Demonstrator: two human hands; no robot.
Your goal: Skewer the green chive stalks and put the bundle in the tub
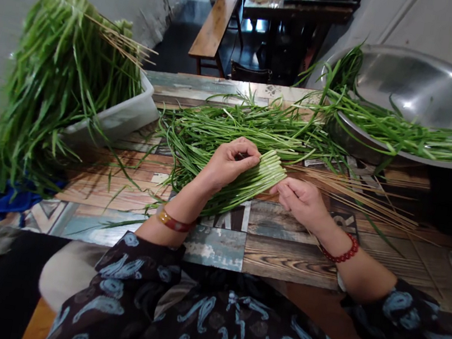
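Observation:
Green stalks with pale cut ends lie side by side in a flat row (259, 175) at the middle of the table. My left hand (232, 162) is closed on this row from above, thumb and fingers near the pale ends. At the row's lower right corner, my right hand (300, 200) is closed in a pinch at the stalk ends; what is between its fingertips is too small to make out. Behind both hands spreads a loose pile of green stalks (245, 124). Thin wooden skewers (366, 200) lie fanned out to the right of my right hand.
A white bin (126, 115) at the left is heaped with skewered greens (68, 55). At the right stands a large metal bowl (424, 91) with more stalks over its near rim. A blue cloth (8, 202) lies at the left edge. A bench (217, 24) and a person's legs are beyond.

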